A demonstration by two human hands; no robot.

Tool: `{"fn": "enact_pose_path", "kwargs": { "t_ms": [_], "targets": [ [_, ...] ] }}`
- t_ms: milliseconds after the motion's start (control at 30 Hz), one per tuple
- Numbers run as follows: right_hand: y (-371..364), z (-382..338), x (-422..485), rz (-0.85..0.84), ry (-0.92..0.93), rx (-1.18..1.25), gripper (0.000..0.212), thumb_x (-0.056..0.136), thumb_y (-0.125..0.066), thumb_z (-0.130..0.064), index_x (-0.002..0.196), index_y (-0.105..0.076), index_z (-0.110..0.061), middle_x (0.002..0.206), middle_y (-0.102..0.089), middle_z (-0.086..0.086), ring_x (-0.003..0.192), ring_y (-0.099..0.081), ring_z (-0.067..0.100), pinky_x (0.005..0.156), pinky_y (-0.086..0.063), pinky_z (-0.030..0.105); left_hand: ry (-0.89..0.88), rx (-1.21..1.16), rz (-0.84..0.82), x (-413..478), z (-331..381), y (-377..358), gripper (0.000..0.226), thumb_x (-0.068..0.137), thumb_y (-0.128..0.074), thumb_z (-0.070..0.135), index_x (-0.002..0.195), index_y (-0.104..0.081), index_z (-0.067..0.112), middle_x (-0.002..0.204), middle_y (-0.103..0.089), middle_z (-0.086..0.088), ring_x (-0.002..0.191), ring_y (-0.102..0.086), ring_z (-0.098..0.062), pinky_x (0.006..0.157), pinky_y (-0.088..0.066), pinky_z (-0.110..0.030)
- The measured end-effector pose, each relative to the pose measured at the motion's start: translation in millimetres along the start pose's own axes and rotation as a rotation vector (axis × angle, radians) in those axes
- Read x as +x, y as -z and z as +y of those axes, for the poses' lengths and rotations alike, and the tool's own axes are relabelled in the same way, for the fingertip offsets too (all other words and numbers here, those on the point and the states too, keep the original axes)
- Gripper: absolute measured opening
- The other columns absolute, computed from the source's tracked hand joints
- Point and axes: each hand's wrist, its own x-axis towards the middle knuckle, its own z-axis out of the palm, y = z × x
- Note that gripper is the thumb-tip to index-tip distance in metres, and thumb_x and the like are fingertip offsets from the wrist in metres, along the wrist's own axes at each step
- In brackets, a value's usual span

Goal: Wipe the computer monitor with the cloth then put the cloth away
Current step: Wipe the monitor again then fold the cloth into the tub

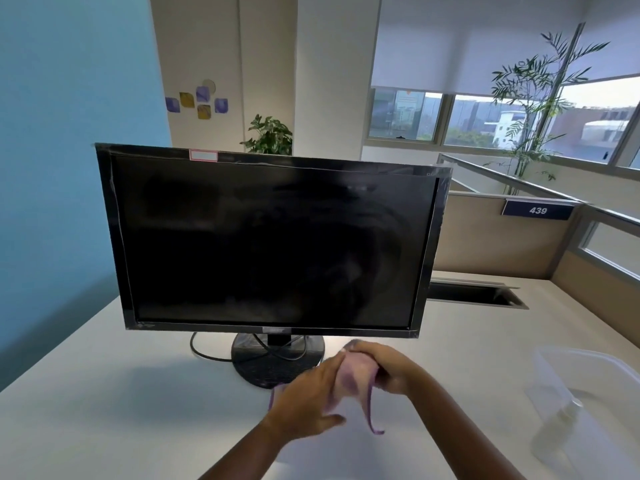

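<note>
A black computer monitor point(270, 244) stands on a round base point(273, 365) on the white desk point(104, 410), its screen dark. In front of the base, a pale pink cloth with a purple edge point(353, 379) is bunched between both hands. My right hand point(384, 367) grips the cloth's upper part from the right. My left hand point(308, 396) holds the cloth's left side with its fingers against the fabric. A loose purple-edged corner hangs down toward the desk.
A clear plastic container point(588, 403) sits on the desk at the right. A black cable point(207, 351) loops left of the monitor base. A cable slot point(478, 292) is cut into the desk behind the monitor, before beige partition walls point(491, 237).
</note>
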Motion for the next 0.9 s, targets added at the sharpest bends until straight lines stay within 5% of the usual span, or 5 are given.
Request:
{"fn": "enact_pose_path", "kwargs": {
  "t_ms": [100, 233, 433, 533, 900],
  "targets": [
    [-3, -19, -9, -0.033, 0.009, 0.116, 0.029, 0.093, -0.054, -0.025, 0.1, -0.057, 0.003, 0.079, -0.059, 0.015, 0.071, -0.062, 0.019, 0.059, -0.057, 0.025, 0.169, -0.328, 0.29, 7, 14, 11, 0.06, 0.084, -0.061, 0.035, 0.137, -0.035, 0.02, 0.116, -0.065, 0.0, 0.095, -0.064, -0.016, 0.075, -0.045, -0.005],
    [-1, -36, -14, 0.08, 0.154, 0.046, 0.037, 0.096, -0.047, -0.034, 0.107, -0.057, 0.0, 0.092, -0.066, 0.015, 0.075, -0.069, 0.023, 0.054, -0.056, 0.026, 0.327, -0.526, 0.44, 20, 24, 41, 0.018, 0.083, -0.055, 0.029, 0.099, -0.059, 0.021, 0.082, -0.069, 0.001, 0.076, -0.065, -0.019, 0.071, -0.054, -0.037],
    [1, -35, -15, 0.447, 0.468, -0.346, 0.031, 0.097, -0.043, -0.036, 0.116, -0.048, -0.012, 0.102, -0.057, 0.005, 0.095, -0.058, 0.021, 0.082, -0.051, 0.035, 0.726, -0.113, 0.169, 35, 24, 89, 0.036, 0.086, -0.052, 0.035, 0.109, -0.053, 0.006, 0.108, -0.062, -0.011, 0.101, -0.059, -0.03, 0.075, -0.041, -0.032],
    [-17, -36, -20, 0.411, 0.584, -0.333, 0.017, 0.096, -0.046, -0.027, 0.101, -0.056, -0.013, 0.091, -0.064, 0.006, 0.076, -0.059, 0.012, 0.066, -0.052, 0.019, 0.798, -0.023, 0.105, 35, 21, 107, 0.037, 0.086, -0.049, 0.033, 0.113, -0.051, 0.008, 0.116, -0.06, -0.01, 0.106, -0.057, -0.029, 0.079, -0.042, -0.033],
    [-94, -63, -27, -0.028, 0.309, 0.036, 0.038, 0.096, -0.043, -0.042, 0.114, -0.057, -0.012, 0.108, -0.065, 0.013, 0.102, -0.062, 0.024, 0.077, -0.055, 0.033, 0.443, -0.288, 0.148, 26, 24, 137, 0.043, 0.082, -0.057, 0.037, 0.119, -0.048, 0.017, 0.097, -0.064, -0.004, 0.089, -0.061, -0.019, 0.078, -0.05, -0.031]
  ]
}}
